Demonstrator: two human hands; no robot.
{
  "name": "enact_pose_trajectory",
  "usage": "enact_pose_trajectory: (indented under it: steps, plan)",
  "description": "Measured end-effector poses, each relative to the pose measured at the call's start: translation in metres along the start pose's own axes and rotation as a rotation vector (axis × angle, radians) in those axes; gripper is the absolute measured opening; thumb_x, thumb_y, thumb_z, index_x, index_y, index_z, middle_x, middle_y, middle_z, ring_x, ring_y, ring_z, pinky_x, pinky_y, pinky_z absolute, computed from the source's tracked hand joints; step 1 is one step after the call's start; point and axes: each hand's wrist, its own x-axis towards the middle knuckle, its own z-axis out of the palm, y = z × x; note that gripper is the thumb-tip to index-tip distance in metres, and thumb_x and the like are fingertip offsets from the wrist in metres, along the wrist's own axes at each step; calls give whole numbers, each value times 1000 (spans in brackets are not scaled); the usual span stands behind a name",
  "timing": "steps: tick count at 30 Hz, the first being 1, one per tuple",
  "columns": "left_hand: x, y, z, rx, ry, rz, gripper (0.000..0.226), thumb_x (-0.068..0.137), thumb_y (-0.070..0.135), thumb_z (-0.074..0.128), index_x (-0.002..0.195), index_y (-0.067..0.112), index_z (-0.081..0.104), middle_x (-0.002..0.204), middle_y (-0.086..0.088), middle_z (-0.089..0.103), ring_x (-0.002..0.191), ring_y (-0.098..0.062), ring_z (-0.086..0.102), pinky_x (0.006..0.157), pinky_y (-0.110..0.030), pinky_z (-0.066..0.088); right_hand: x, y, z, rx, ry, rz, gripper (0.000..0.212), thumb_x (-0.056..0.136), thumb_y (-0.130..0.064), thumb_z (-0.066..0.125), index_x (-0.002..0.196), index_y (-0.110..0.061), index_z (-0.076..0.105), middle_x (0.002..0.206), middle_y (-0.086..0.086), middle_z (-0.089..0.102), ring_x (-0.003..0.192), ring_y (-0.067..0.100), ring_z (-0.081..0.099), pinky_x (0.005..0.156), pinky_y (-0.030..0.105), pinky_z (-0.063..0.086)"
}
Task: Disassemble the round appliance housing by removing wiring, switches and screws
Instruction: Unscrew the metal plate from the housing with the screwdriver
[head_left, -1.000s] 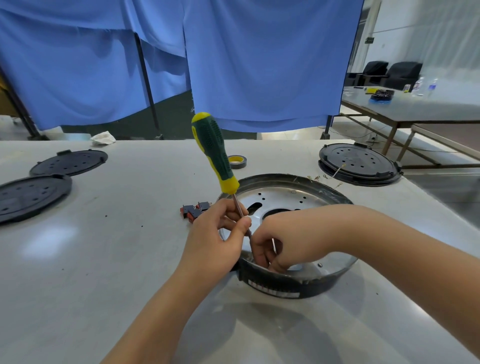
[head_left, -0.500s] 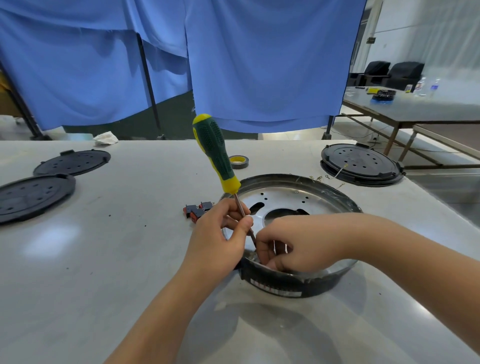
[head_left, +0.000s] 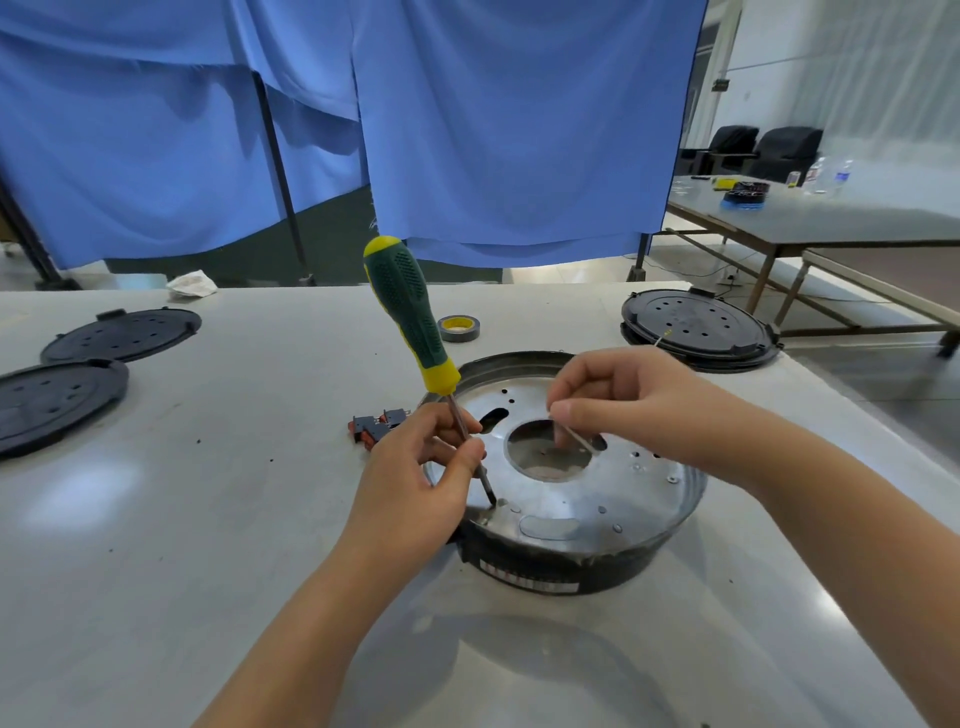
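Note:
The round appliance housing, a shiny metal plate in a black rim, lies on the table in front of me. My left hand pinches the metal shaft of a green and yellow screwdriver, whose tip rests on the plate near its front left rim. My right hand hovers above the plate's centre hole, pinching a thin pale wire that hangs down from my fingers. Two small black and red switches lie on the table just left of the housing.
Two black round covers lie at the far left and another black housing at the back right. A roll of tape sits behind the screwdriver. Blue curtains hang beyond the table; a second table stands at right.
My right hand has lifted from the housing's front inner rim up over the centre hole, with a thin wire in its fingers. My left hand and the screwdriver have stayed in place.

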Motion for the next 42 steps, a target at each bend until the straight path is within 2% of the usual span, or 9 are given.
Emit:
enact_pose_trajectory:
  steps: [4,8,11,13,22,31,34,37,42]
  plan:
    - [-1,6,0,10,7,19,22,87,10,66,86,32,62,74,11,67,73,-7,69,70,-19,50,-13,19,-27,-56,297,-22,5,83,-16,68,87,-19,72,75,2,74,69,11,68,67,15,53]
    - [2,10,0,-13,26,18,20,86,9,67,87,29,64,74,15,69,68,-4,69,72,-26,52,-22,49,-56,-80,591,2,5,82,-15,71,82,-20,72,69,-3,72,61,2,65,59,10,49]
    - [4,10,-2,-35,49,-3,18,84,8,69,87,25,65,74,11,69,66,-6,69,67,-18,52,-21,77,-67,-181,684,106,3,82,-16,71,80,-18,70,68,1,70,59,8,62,58,20,52]
    - [5,9,-3,-36,55,-9,17,84,7,69,86,24,65,74,9,70,66,-7,70,65,-14,52,-18,98,-68,-276,700,193,5,81,-16,71,77,-17,68,70,5,69,63,15,61,62,28,50]
    - [5,3,6,-6,34,-47,19,86,6,67,86,25,64,75,0,70,68,-7,68,71,-22,50,-10,136,-56,-632,553,372,17,79,-24,66,66,-28,56,71,-8,59,67,14,55,59,27,39]
    - [15,-1,-5,42,-14,-44,18,86,5,66,88,23,65,78,-2,70,68,-9,70,69,-18,51,-9,114,-57,-260,781,56,13,87,-17,61,80,-25,69,80,-11,67,67,8,59,61,21,44]
    - [19,-2,-7,48,-40,-43,18,87,4,65,88,23,64,78,-2,70,68,-11,71,67,-17,53,-8,101,-50,-176,726,-21,12,88,-20,61,83,-27,68,81,-13,68,72,2,61,60,14,48]
    - [18,-2,-7,42,-40,-40,18,87,4,65,88,22,64,78,-2,70,69,-11,71,65,-15,53,-6,96,-42,-173,628,-44,9,87,-20,63,92,-25,68,90,-13,67,82,-1,62,70,13,49]
    - [16,-2,-12,23,-45,-42,18,86,1,65,87,19,65,74,0,71,68,-10,71,67,-12,52,-9,96,-39,-201,595,-18,25,85,-2,58,97,-23,67,100,-9,64,94,3,60,71,12,49]
